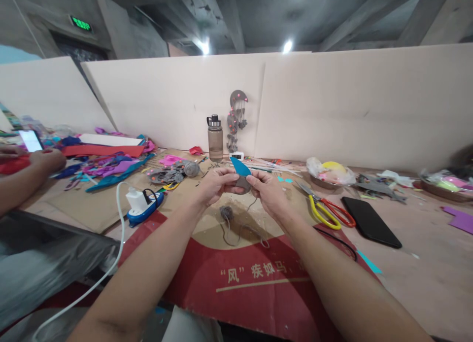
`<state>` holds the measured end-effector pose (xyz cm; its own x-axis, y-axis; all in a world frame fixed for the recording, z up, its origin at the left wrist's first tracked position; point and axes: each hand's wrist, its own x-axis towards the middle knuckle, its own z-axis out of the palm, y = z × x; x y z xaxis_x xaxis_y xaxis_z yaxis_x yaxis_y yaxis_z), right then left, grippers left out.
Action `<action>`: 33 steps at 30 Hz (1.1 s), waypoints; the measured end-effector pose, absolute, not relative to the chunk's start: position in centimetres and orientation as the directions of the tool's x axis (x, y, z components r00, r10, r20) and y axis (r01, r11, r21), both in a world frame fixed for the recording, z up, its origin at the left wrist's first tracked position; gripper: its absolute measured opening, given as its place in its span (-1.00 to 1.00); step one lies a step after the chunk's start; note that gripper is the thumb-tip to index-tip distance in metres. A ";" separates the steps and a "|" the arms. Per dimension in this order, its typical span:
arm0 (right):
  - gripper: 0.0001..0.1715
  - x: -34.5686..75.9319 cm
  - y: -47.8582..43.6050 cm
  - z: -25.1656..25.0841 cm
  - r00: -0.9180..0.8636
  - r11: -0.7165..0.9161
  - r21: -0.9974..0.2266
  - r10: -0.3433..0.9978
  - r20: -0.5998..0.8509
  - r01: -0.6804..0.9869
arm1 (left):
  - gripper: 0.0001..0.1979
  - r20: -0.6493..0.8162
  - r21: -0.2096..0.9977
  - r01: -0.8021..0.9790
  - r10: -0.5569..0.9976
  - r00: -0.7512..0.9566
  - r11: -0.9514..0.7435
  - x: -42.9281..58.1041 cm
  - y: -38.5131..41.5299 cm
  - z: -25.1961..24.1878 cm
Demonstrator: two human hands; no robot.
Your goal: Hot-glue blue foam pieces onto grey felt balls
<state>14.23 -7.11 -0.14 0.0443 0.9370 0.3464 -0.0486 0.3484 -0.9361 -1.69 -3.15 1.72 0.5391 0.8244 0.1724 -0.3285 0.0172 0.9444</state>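
Both hands meet above the middle of the table. My left hand (220, 185) pinches the left side of a small grey piece (243, 184), partly covered by fingers. On its right side, my right hand (265, 188) grips the same piece where a blue pointed piece (240, 166) rises from it. Whether the two pieces are joined cannot be made out. A grey strand hangs below my right hand. Under the hands, a small ball of grey yarn (226, 213) rests on the brown part of a red-and-brown sheet (254, 283), with loose yarn beside it.
Yellow- and red-handled scissors (325, 209) and a black phone (370, 222) lie at the right. A bottle (215, 140) stands behind the hands. At the left are a blue power strip (145, 210) with a white cable, coloured scraps (111, 164) and another person's hands holding a phone.
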 end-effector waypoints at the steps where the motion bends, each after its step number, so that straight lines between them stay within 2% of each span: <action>1: -0.69 14.2 -7.1 -0.1 0.018 0.345 -0.936 0.939 0.345 -0.075 | -0.75 0.171 0.948 -0.319 0.816 0.552 0.017 -1.8 -3.0 1.8; 5: -0.65 14.1 -6.8 -0.4 0.039 0.324 -0.944 0.946 0.322 -0.069 | -0.75 0.178 0.954 -0.298 0.844 0.506 -0.023 -1.7 -2.6 1.3; 9: -0.41 14.0 -6.1 -1.4 0.120 0.299 -0.954 0.948 0.296 -0.014 | -0.76 0.228 0.955 -0.270 0.893 0.387 -0.127 -1.2 -2.0 0.2; 13: -0.32 14.3 -5.5 -2.5 0.119 0.291 -0.952 0.946 0.302 0.098 | -0.77 0.275 0.933 -0.308 0.920 0.280 -0.185 -1.3 -1.1 -0.2; 17: -0.47 14.3 -5.6 -2.7 0.129 0.262 -0.949 0.950 0.286 0.173 | -0.79 0.268 0.900 -0.400 0.943 0.195 -0.173 -1.7 -0.4 0.0; 21: -0.67 13.8 -6.3 -2.1 0.089 0.216 -0.967 0.969 0.230 0.137 | -0.81 0.230 0.870 -0.476 0.960 0.158 -0.130 -1.9 -0.1 0.3; 25: -0.70 13.4 -6.6 -2.2 -0.008 0.189 -0.970 0.982 0.190 0.156 | -0.87 0.189 0.821 -0.563 0.975 0.120 -0.090 -2.4 0.3 0.4; 33: -0.72 15.5 -7.0 -1.6 0.229 0.295 -0.786 0.849 0.477 0.543 | -0.91 0.143 0.790 -0.610 0.985 0.095 -0.057 -2.8 1.1 0.2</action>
<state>15.49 -6.97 -1.65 0.2287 0.8488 0.4766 0.5432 0.2951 -0.7861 -2.81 1.12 0.18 0.0945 0.9851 0.1435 -0.6099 -0.0566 0.7905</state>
